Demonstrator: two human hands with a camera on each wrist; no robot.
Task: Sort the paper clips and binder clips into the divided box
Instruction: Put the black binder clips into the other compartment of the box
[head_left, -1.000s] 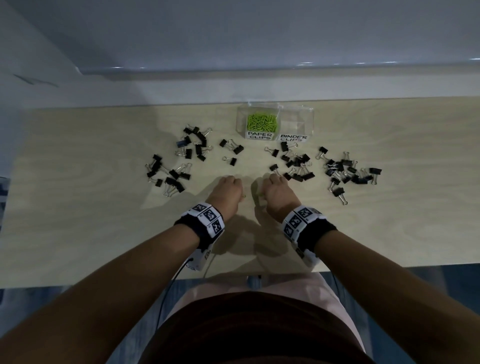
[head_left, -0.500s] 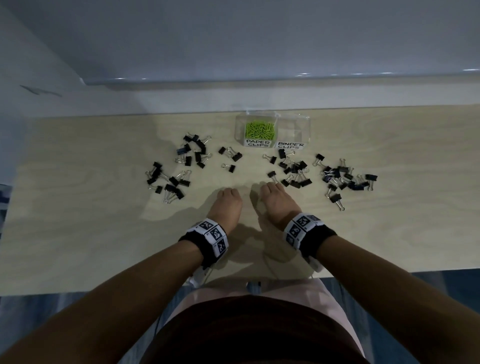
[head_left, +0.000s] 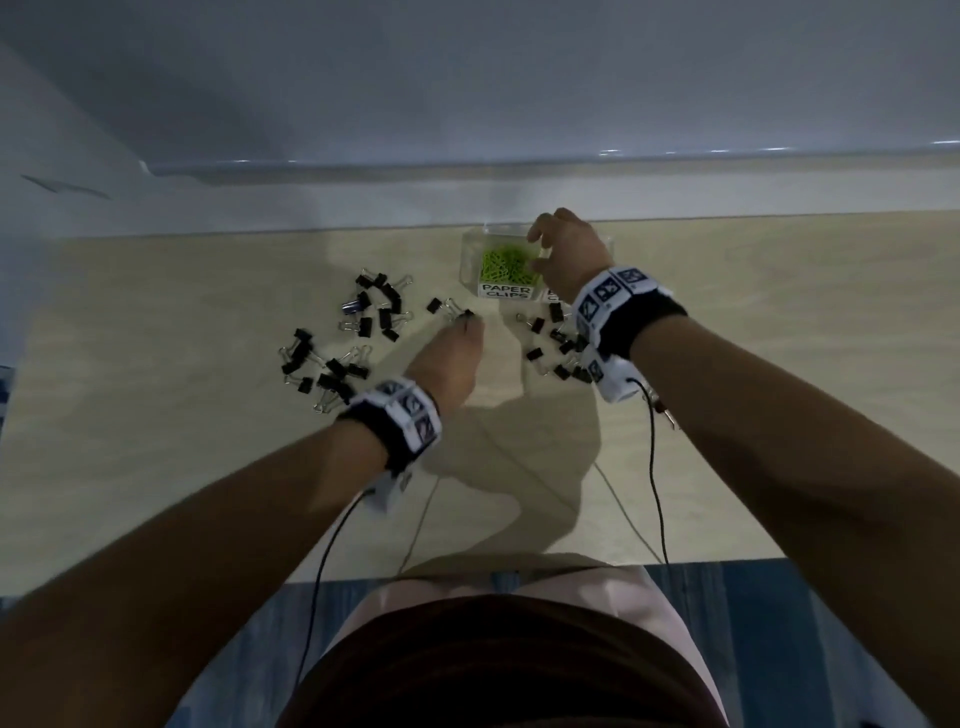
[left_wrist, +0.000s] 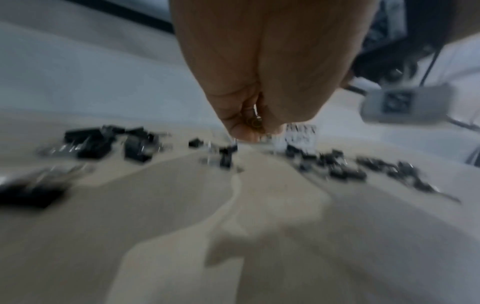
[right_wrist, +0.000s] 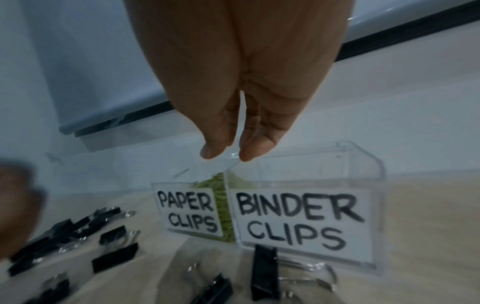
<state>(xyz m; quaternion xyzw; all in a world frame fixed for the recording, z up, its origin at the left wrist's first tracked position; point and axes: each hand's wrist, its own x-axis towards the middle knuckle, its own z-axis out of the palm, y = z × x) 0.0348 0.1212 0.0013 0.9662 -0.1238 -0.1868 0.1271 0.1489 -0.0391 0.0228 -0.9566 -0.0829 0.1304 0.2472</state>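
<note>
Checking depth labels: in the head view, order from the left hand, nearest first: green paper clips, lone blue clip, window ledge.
1. Lone blue clip, to the left hand's left.
2. Green paper clips, in the box's left compartment.
3. Window ledge, beyond the table.

Both forearms reach forward from the near edge of the table, each wrist wrapped in a black band with white marker tiles and a thin black cable trailing back toward the body. The left hand (head_left: 451, 358) is lower and nearer, knuckles up, its fingers curled under; the left wrist view shows thumb and fingertips (left_wrist: 246, 131) pinched together on something small, too blurred to name. The right hand (head_left: 569, 254) is stretched farther, toward the far edge, raised off the surface with the wrist bent down. Its fingers (right_wrist: 257, 148) point downward, thumb and forefinger tips close together but slightly parted, nothing visible between them.
</note>
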